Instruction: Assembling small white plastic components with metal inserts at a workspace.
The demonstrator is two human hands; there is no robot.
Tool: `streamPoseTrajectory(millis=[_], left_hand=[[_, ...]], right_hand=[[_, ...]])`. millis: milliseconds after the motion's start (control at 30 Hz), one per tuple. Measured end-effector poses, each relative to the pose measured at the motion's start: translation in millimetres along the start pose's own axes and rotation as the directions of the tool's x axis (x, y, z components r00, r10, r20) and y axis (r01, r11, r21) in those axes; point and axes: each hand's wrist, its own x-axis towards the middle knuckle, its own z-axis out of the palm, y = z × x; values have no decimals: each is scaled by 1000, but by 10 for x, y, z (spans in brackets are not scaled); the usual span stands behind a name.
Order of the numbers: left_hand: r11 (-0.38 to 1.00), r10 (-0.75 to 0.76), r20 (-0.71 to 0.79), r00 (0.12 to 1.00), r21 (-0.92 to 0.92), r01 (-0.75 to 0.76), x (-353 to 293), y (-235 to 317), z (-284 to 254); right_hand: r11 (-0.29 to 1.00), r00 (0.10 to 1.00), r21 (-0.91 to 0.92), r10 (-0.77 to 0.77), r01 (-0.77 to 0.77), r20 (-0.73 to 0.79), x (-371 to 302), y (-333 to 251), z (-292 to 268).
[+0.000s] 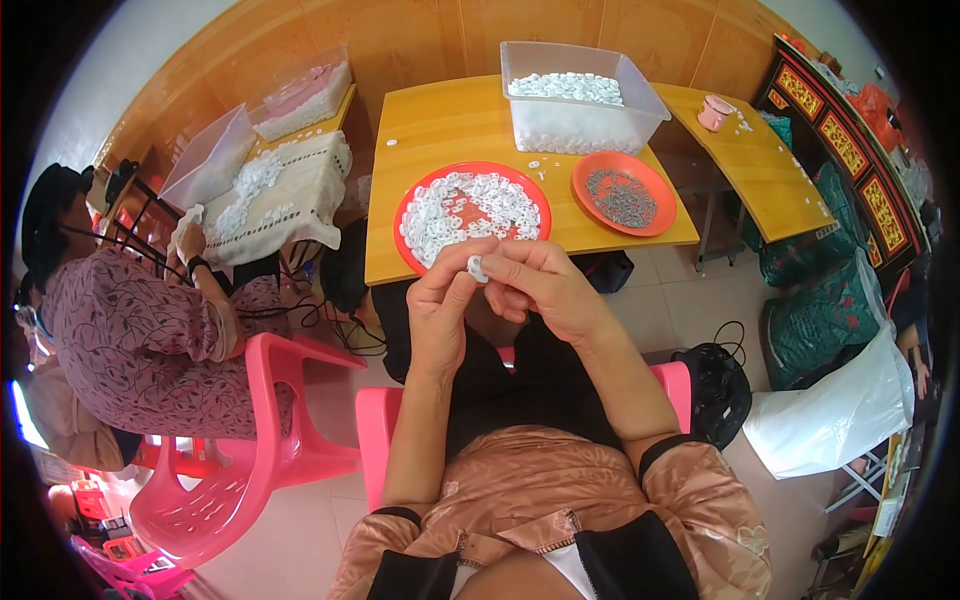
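Note:
Both hands meet over the table's front edge, close to a round red tray (545, 222) heaped with small white plastic pieces (440, 205). A small white plastic piece (475, 268) with a dark spot sits between the fingertips. My left hand (438, 312) pinches it with thumb and index finger. My right hand (548, 290) is closed too, its thumb and index finger at the same piece and its other fingers curled below. Right of the tray, an orange-red bowl (664, 210) holds many thin grey metal parts (622, 200); their exact kind is too small to tell.
A clear plastic bin (645, 100) of white pieces stands at the back of the yellow table (425, 120). A pink cup (714, 112) is on the side table. To my left, another person (150, 310) sits beside a pink chair (262, 400). Green sacks (815, 320) stand at right.

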Motion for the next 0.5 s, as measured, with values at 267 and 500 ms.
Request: streamPoseTrajectory(millis=[267, 500], left_hand=[[982, -100, -147, 984, -172, 74, -34, 82, 157], [993, -10, -223, 975, -119, -17, -80, 40, 247]], right_hand=[[702, 938, -643, -336, 306, 79, -25, -29, 85], [328, 817, -851, -547, 410, 182, 42, 127, 96]])
